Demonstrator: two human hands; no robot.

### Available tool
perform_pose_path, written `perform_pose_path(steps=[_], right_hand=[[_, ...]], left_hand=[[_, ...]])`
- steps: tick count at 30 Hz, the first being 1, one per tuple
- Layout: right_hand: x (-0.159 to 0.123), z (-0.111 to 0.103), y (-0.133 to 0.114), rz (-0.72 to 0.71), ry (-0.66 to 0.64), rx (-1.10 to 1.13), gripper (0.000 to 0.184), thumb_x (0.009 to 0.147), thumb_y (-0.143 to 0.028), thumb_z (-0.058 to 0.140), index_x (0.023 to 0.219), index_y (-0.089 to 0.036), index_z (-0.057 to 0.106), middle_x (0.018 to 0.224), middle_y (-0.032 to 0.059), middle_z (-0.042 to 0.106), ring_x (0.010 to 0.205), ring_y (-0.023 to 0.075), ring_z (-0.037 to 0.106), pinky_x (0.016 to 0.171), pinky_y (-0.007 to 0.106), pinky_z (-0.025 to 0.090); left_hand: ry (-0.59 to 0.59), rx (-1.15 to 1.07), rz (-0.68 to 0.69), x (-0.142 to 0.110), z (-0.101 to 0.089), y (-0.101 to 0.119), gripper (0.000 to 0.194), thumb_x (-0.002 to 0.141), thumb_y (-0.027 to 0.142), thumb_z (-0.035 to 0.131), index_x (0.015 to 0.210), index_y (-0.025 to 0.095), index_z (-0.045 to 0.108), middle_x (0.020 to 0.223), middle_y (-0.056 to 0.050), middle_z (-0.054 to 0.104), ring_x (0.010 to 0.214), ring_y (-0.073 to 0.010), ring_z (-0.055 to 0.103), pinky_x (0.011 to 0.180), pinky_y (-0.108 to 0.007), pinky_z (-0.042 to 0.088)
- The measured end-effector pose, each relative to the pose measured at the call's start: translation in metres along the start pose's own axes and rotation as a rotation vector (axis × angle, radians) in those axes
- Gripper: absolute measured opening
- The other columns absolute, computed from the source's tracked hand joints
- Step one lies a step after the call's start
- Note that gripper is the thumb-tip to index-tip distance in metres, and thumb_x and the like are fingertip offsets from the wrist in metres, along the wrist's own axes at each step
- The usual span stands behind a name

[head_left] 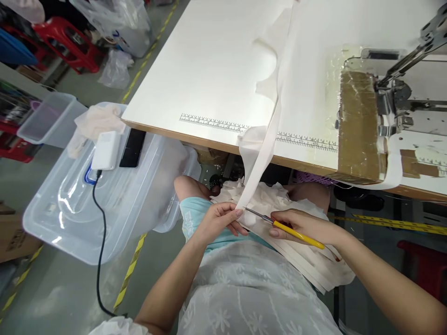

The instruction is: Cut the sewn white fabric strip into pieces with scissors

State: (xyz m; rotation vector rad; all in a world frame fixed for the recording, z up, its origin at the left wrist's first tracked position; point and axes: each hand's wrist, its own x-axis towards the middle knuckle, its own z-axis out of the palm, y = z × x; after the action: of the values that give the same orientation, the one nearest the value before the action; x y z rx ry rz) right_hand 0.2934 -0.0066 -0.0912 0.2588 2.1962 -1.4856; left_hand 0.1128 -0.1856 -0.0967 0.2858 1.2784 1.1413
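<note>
Floor space is seen between the clear bin [63, 200] and the left forearm. By the left hand [221, 216], the near end of the white strip [260, 165] is pinched between thumb and fingertips; its long axis is directed up, slightly rightward, across the table edge [209, 143]. The tip of the yellow-handled scissors [296, 233] is aimed leftward just beside that pinch, the handle gripped by the curled right hand [305, 221]. Beneath, the lap is covered by piled fabric [268, 197].

The single view looks forward and steeply down from the wearer's head, fairly near the left hand [223, 218] and right hand [300, 225], with the bench [202, 70] beyond cut off at top and right.
</note>
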Motion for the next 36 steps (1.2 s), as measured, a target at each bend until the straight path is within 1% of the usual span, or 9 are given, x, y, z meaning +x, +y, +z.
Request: perform_pose_path(steps=[3,8,12,18,24,28,32,34,36], right_hand=[[0.0,0.0,-0.006,0.026,0.033,-0.095,0.053,0.091,-0.071,0.041,0.07,-0.023,0.035,0.064,-0.0036,0.038,0.057,0.015,0.036,0.053,0.027,0.026],[-0.003,0.006,-0.015,0.092,0.168,-0.339,0.053,0.092,-0.071,0.034,0.069,-0.023,0.032,0.062,-0.0002,0.044,0.057,0.0182,0.042,0.053,0.029,0.024],[-0.004,0.012,-0.016,0.13,0.22,-0.434,0.054,0.093,-0.071,0.029,0.068,-0.024,0.03,0.062,0.0011,0.047,0.055,0.0184,0.042,0.053,0.03,0.023],[-0.004,0.014,-0.013,0.142,0.266,-0.442,0.057,0.092,-0.073,0.025,0.064,-0.024,0.026,0.056,0.0002,0.043,0.05,0.017,0.038,0.051,0.029,0.022],[-0.004,0.015,-0.013,0.136,0.278,-0.469,0.056,0.094,-0.071,0.023,0.065,-0.024,0.028,0.057,0.0018,0.048,0.05,0.0173,0.042,0.051,0.029,0.022],[0.001,0.016,-0.016,0.126,0.304,-0.531,0.052,0.095,-0.067,0.028,0.067,-0.023,0.031,0.062,0.003,0.054,0.054,0.0183,0.047,0.051,0.029,0.021],[0.006,0.016,-0.015,0.117,0.31,-0.493,0.051,0.094,-0.065,0.036,0.065,-0.023,0.031,0.059,0.0024,0.052,0.053,0.0179,0.048,0.052,0.029,0.022],[0.004,0.018,-0.01,0.124,0.322,-0.47,0.053,0.094,-0.067,0.033,0.063,-0.023,0.031,0.057,0.0023,0.05,0.052,0.018,0.046,0.051,0.029,0.023],[0.0,0.021,-0.004,0.127,0.351,-0.451,0.055,0.094,-0.069,0.029,0.063,-0.024,0.03,0.056,0.002,0.049,0.051,0.018,0.044,0.051,0.029,0.023]], left_hand=[[0.017,-0.006,0.002,-0.001,0.001,0.002,0.045,0.07,0.055,0.077,0.084,0.014,0.063,0.06,-0.001,0.066,0.06,-0.0203,0.072,0.049,-0.022,0.051],[0.042,0.019,0.011,-0.001,0.003,0.004,0.048,0.068,0.058,0.077,0.083,0.014,0.064,0.057,-0.002,0.066,0.059,-0.0206,0.071,0.049,-0.022,0.05],[0.043,0.045,0.024,0.0,0.003,0.002,0.049,0.069,0.059,0.076,0.082,0.014,0.064,0.057,-0.003,0.067,0.059,-0.0207,0.071,0.049,-0.022,0.049],[0.021,0.047,0.017,0.001,0.003,-0.001,0.05,0.069,0.061,0.075,0.08,0.014,0.063,0.056,-0.003,0.067,0.057,-0.0204,0.07,0.049,-0.022,0.048],[0.017,0.032,0.014,0.001,0.002,-0.002,0.046,0.072,0.058,0.074,0.081,0.014,0.063,0.057,-0.003,0.068,0.057,-0.0187,0.07,0.05,-0.021,0.049],[0.003,0.053,0.012,0.002,0.005,-0.002,0.046,0.071,0.059,0.074,0.08,0.015,0.062,0.056,-0.002,0.067,0.057,-0.0191,0.07,0.049,-0.021,0.049],[0.0,0.099,0.0,0.001,0.005,-0.003,0.048,0.072,0.062,0.071,0.076,0.016,0.058,0.056,-0.003,0.067,0.058,-0.0205,0.07,0.05,-0.023,0.048],[-0.011,0.174,0.001,0.0,0.0,-0.002,0.047,0.077,0.063,0.066,0.08,0.016,0.059,0.058,-0.003,0.066,0.057,-0.0199,0.069,0.05,-0.024,0.048],[0.037,0.32,0.081,0.001,-0.008,0.001,0.045,0.084,0.06,0.06,0.095,0.016,0.062,0.074,-0.006,0.07,0.063,-0.0183,0.068,0.054,-0.026,0.049]])
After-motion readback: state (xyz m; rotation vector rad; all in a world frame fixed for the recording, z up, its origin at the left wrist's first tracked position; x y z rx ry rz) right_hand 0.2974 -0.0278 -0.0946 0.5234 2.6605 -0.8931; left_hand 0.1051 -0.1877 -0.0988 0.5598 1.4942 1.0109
